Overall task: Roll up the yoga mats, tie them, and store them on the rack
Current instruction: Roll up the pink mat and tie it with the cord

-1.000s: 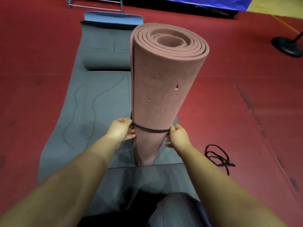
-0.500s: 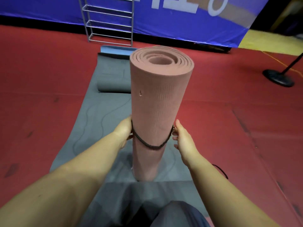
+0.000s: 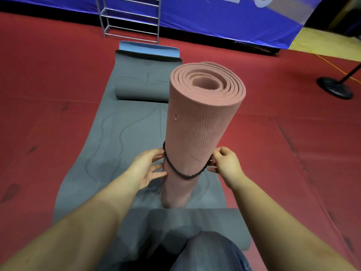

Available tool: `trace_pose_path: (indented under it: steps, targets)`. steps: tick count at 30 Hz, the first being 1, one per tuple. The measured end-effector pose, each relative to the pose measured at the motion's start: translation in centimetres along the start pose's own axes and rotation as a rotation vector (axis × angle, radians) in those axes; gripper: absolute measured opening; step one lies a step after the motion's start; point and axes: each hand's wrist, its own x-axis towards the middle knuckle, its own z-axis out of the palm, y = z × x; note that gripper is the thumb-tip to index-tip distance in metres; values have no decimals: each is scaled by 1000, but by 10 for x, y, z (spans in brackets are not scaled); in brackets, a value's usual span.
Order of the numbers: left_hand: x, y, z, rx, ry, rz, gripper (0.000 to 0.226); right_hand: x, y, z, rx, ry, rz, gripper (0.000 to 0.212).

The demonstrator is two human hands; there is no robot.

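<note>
A pink yoga mat (image 3: 197, 122), rolled up, stands on end on a flat grey mat (image 3: 117, 137) in front of me. A black cord (image 3: 182, 174) loops round the lower part of the roll, sagging at the front and higher at both sides. My left hand (image 3: 147, 169) is at the roll's left side, thumb and forefinger on the cord, its other fingers straight against the roll. My right hand (image 3: 226, 165) pinches the cord at the right side. The metal rack (image 3: 130, 20) stands at the back by the blue banner.
The grey mat's far end is curled into a loose roll (image 3: 140, 89), with a blue mat's edge (image 3: 149, 48) beyond it. A black stand base (image 3: 335, 88) sits on the red floor at the right. My knee (image 3: 211, 251) is at the bottom edge.
The cord has moved up the roll and now hangs slanted, raised at the sides where my hands hold it. My view has lifted, bringing the rack in; the loose cord on the floor is out of sight.
</note>
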Motion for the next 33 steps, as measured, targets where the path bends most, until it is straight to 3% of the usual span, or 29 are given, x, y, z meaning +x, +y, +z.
trace_pose_path:
  steps: [4,7,10,14,17,19,22,24,26,29,33]
  targets:
    - [9,2,0,34,38,35,31,19,-1,2,-11,-48,75,15]
    - [14,3,3,97,83,113,12,26,2,4,16,-65,128,14]
    - [24,5,4,157,156,181,11,32,4,6,46,-68,179,17]
    - [36,3,1,162,197,69,13,34,12,14,118,-6,280,30]
    - [42,-9,-5,110,198,-8,14,29,21,21,276,32,359,27]
    - [42,-14,-7,88,193,0,12,28,27,23,329,61,342,24]
    - [41,-15,-8,249,169,128,10,26,31,23,167,74,192,11]
    - [33,-11,-2,301,59,213,26,17,29,19,103,6,56,28]
    - [22,-8,0,277,-85,208,37,2,27,8,79,-172,-37,55]
    - [9,-6,-4,356,-209,188,47,-23,24,-7,-14,-389,-54,79]
    - [-12,-6,-1,471,-223,150,55,-44,25,0,-28,-211,-106,121]
